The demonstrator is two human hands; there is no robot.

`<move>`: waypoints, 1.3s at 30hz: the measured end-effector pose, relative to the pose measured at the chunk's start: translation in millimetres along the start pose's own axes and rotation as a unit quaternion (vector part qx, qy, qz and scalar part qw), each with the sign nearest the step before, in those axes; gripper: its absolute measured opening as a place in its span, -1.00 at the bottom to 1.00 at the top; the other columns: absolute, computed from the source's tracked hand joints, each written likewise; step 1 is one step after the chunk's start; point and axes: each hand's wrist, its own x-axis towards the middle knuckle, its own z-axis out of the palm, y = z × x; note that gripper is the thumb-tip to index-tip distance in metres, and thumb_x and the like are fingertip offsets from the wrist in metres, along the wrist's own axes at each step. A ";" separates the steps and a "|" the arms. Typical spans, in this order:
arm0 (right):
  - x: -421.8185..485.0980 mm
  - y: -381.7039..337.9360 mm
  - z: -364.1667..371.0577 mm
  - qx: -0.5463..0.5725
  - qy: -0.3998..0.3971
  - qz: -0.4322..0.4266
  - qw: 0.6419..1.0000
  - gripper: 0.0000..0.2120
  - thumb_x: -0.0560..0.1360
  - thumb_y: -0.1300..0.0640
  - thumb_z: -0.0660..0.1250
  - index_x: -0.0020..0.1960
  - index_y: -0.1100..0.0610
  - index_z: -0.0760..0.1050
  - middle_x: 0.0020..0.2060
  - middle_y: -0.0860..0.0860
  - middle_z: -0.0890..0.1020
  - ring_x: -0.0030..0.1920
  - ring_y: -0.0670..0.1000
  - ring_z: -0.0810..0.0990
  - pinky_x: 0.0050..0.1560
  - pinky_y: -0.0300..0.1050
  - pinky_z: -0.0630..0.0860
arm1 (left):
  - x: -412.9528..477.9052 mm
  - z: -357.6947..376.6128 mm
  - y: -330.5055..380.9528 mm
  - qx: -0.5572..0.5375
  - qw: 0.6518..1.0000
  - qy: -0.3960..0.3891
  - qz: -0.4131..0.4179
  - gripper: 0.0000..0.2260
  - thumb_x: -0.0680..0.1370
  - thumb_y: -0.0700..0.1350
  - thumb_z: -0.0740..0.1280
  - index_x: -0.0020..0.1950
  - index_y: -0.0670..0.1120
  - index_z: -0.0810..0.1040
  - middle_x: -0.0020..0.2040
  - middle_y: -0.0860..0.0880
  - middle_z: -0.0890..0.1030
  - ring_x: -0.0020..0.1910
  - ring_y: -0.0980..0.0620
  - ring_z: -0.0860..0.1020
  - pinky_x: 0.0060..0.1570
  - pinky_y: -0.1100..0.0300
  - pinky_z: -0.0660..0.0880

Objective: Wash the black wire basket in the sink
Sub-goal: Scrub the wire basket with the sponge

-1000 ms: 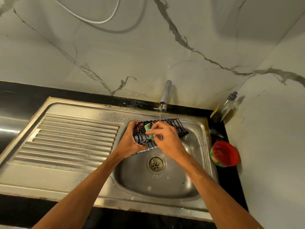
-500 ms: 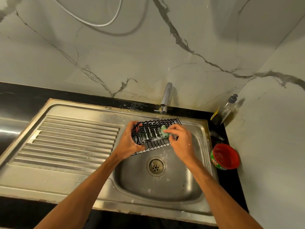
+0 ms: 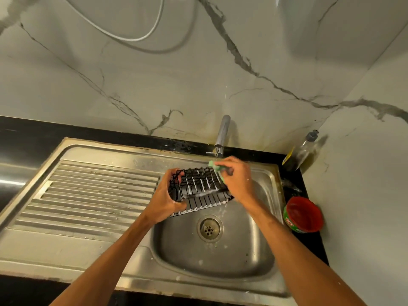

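Observation:
The black wire basket [image 3: 199, 188], streaked with white foam, is held over the steel sink bowl [image 3: 262, 246]. My left hand [image 3: 166, 196] grips its left end, fingers curled round the wires. My right hand [image 3: 237, 181] holds a green sponge [image 3: 215, 166] against the basket's right far edge, just under the tap [image 3: 221, 134]. A thin stream of water falls from the tap onto the sponge. My right hand hides the basket's right end.
A ribbed steel drainboard [image 3: 95, 195] lies left of the bowl. A red-lidded green tub [image 3: 303, 215] and a soap bottle [image 3: 301, 152] stand on the black counter at the right. The drain [image 3: 209, 227] sits below the basket. Marble walls close in behind and right.
My right hand slid the sponge from the basket's left part to its far right edge under the tap. Foam now streaks the wires. My left hand kept its hold.

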 end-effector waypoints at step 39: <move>-54.1 34.8 3.6 -0.077 0.077 -0.087 0.990 -0.63 0.41 0.50 0.37 0.04 0.11 0.69 0.02 -0.01 0.66 0.05 -0.06 0.55 0.10 -0.28 0.53 | -4.3 -3.1 -5.2 -0.078 0.996 0.030 -0.033 -0.24 0.38 -0.54 0.45 0.30 0.19 0.38 0.24 -0.02 0.54 0.22 0.04 0.55 0.02 0.36 0.56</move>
